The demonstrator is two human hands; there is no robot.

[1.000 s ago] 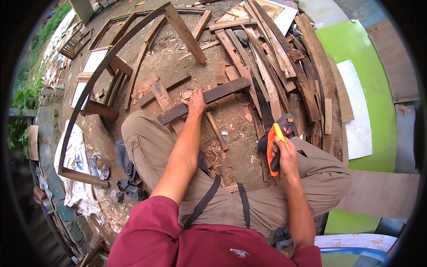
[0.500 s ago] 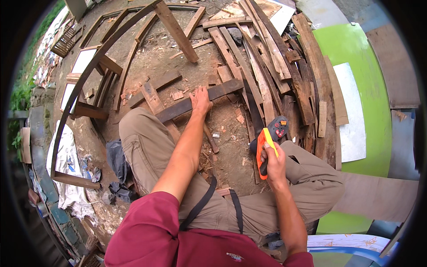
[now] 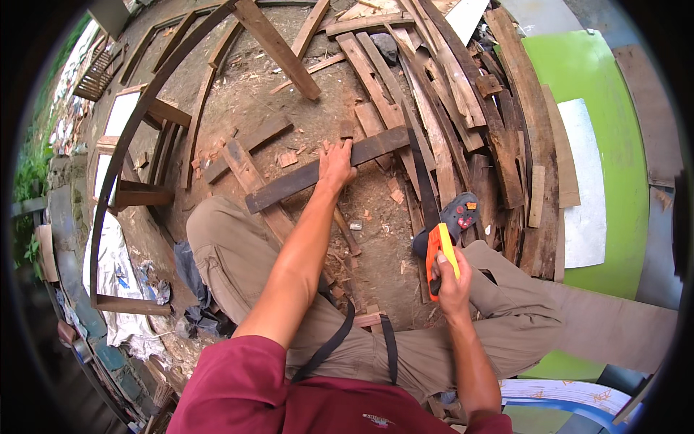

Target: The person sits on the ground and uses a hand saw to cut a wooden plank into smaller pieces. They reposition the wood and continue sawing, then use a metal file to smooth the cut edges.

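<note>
My left hand [image 3: 337, 165] is closed over the middle of a dark wooden plank [image 3: 289, 185], its fingers reaching across the far edge. The plank lies at a slant, its left part resting over a lighter board [image 3: 247, 165] on the ground. In my right hand [image 3: 455, 283] is the orange and yellow handle of a handsaw [image 3: 447, 244]. The saw's long dark blade [image 3: 425, 177] points away from me and meets the plank's right end; whether its teeth have entered the wood I cannot tell. A sandal-clad foot [image 3: 460, 211] shows just beyond the handle.
Stacked old planks [image 3: 499, 155] fill the right side, beside a green sheet [image 3: 603, 145] and a white panel [image 3: 583, 184]. A curved wooden frame [image 3: 148, 94] arches over the left. Wood scraps [image 3: 288, 158] litter the dirt, and black plastic [image 3: 194, 278] lies by my left knee.
The plank's right end has shifted rightward, with my left hand still on it. My right hand and the saw sit slightly lower and farther right; the whole view has shifted a little too.
</note>
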